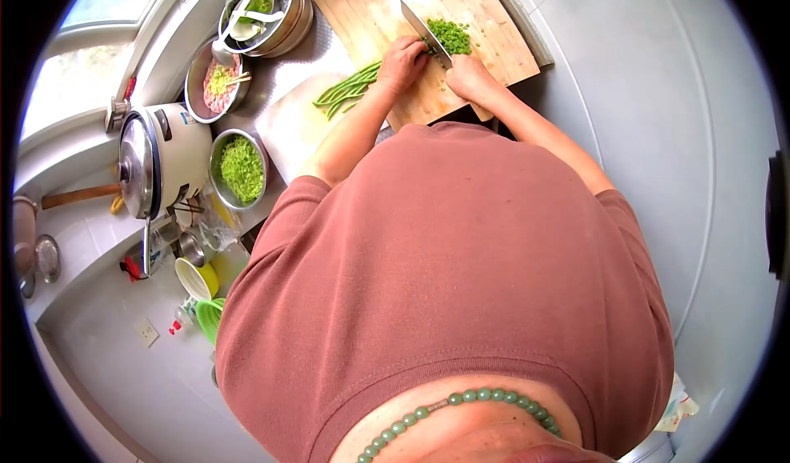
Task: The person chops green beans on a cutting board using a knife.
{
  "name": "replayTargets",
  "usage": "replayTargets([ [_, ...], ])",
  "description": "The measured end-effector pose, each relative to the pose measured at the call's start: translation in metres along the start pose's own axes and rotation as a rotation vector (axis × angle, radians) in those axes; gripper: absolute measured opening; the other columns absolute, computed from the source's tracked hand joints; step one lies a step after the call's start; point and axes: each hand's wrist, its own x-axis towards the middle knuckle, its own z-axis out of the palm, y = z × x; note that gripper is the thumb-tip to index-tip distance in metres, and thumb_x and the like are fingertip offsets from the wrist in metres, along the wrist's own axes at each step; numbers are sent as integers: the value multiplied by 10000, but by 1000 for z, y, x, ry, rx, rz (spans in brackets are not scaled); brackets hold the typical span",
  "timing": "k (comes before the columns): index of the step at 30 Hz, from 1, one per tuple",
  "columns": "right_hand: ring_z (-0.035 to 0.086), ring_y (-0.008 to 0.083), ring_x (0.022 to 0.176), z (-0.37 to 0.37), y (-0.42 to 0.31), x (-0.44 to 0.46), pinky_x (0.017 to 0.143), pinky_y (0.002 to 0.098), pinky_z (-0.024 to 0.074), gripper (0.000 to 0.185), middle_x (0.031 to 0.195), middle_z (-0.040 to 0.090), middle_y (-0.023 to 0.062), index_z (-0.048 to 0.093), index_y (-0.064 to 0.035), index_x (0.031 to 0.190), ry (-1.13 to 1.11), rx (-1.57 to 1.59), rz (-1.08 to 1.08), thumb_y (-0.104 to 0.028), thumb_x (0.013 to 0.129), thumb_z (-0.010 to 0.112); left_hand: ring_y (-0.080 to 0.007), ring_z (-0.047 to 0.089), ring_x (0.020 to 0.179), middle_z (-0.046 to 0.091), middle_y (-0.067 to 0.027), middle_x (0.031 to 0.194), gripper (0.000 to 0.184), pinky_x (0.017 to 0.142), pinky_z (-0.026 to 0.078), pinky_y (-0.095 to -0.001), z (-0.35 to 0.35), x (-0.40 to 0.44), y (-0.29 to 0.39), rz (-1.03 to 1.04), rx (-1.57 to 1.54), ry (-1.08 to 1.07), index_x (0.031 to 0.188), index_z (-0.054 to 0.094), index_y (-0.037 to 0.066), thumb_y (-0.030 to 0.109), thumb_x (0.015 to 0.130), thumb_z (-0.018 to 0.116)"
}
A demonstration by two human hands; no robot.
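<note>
Long green beans [350,88] run from a pale board up to my left hand [402,64], whose curled fingers press their ends on the wooden cutting board [494,18]. My right hand [469,78] is closed round the handle of a knife [426,31]. The blade points up and to the left, beside my left fingertips. Just beyond the blade lies a pile of finely chopped green pieces [449,37], with a few bits scattered around it.
Left of the boards are a bowl of shredded greens [241,169], a bowl of minced meat [220,87] with chopsticks, and stacked pots [284,27] holding a ladle. A lidded cooker [169,154] stands near the window. Colanders [197,279] sit lower left.
</note>
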Motion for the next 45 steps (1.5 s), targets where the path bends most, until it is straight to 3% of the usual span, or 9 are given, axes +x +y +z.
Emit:
replayTargets([
  [8,616,432,937,0,-7,-26,831,480,489,332,943,636,297,601,36,1072,83,12,-28,-131,824,457,-309,590,930,631,-108,966,190,826,498,-382,0,3,-2,21,-36,27,879,634,50,30,696,679],
  [17,625,430,920,-6,-13,-38,811,469,500,304,909,633,315,628,60,988,30,-37,46,-160,793,552,-307,597,935,641,-106,980,183,827,502,-384,1,1,-4,30,-68,28,881,647,49,29,701,672],
  [23,625,439,927,-14,-29,-30,822,468,498,278,925,635,316,630,77,959,-93,-40,124,-111,794,508,-311,597,935,643,-106,980,171,822,502,-385,2,0,-6,11,-68,-4,890,652,52,47,720,673],
  [32,628,422,945,9,-12,-9,824,483,493,269,968,643,290,636,30,984,46,-76,69,-110,833,462,-318,587,944,636,-106,998,175,821,497,-390,-3,0,-1,22,-107,33,905,654,57,34,732,670],
  [35,626,455,892,12,-7,-8,793,497,502,258,893,626,329,620,69,951,80,-60,37,-116,839,479,-312,587,943,634,-103,1007,186,820,498,-385,-2,2,-1,53,-80,55,899,652,60,21,719,670],
  [38,632,421,922,11,-8,-9,815,486,494,272,955,645,286,629,21,995,50,-67,35,-120,840,454,-303,590,938,635,-99,1005,195,814,502,-381,-1,2,-4,90,-56,36,895,651,66,16,707,671],
  [45,628,429,913,11,0,-8,808,486,493,263,933,643,290,616,25,993,72,-42,-11,-114,838,456,-300,598,908,640,-96,975,198,800,509,-376,2,2,-5,97,-28,34,882,652,65,5,694,671],
])
